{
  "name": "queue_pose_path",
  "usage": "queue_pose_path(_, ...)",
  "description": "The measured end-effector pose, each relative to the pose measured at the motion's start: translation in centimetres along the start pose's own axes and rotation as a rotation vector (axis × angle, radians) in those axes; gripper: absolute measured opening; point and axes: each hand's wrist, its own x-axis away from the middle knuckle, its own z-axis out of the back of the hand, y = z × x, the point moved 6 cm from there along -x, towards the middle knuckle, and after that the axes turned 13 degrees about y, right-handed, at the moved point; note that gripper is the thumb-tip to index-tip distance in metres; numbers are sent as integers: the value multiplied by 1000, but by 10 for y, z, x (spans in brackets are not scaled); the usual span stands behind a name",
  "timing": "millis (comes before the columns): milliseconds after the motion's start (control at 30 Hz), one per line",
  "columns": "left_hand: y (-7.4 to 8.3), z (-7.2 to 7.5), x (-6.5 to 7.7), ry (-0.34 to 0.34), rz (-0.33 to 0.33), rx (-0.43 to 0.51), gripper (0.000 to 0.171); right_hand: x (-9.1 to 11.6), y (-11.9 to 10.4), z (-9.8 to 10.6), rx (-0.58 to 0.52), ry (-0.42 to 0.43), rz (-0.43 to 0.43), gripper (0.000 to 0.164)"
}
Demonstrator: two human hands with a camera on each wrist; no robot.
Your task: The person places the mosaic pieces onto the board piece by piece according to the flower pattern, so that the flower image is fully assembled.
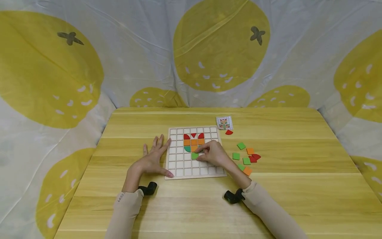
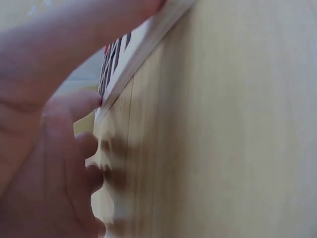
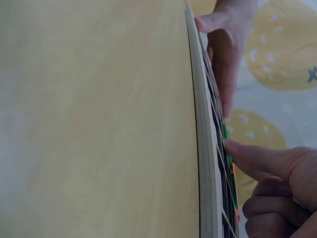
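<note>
Right fingers [image 1: 205, 146] pinched a green square [image 1: 194, 156] on the part-filled board [image 1: 180, 164]; left fingers [image 1: 165, 146] were spread; loose tiles [image 1: 246, 161] lay unplaced toward three o'clock.

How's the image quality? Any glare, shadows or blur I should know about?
Head: pale sheen on the table in front of the board, grid still readable; left wrist: soft picture, with dark shadows on the tabletop beside the left hand; right wrist: slightly hazy, board almost edge-on, right hand cut off by the frame.
</note>
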Motion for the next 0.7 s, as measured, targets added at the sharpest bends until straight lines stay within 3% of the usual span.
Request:
queue_pose_path(233,2,-2,-2,-7,6,1,145,-4,2,3,18,8,1,17)
queue_pose_path(367,2,-4,-2,-28,14,-13,153,-3,6,15,9,2,-5,19)
queue_pose_path(533,4,-7,-1,-43,16,-34,158,-2,20,55,27,55,-30,21)
queue_pose_path(700,5,-7,-2,-38,15,-31,156,3,51,102,42,54,-85,26)
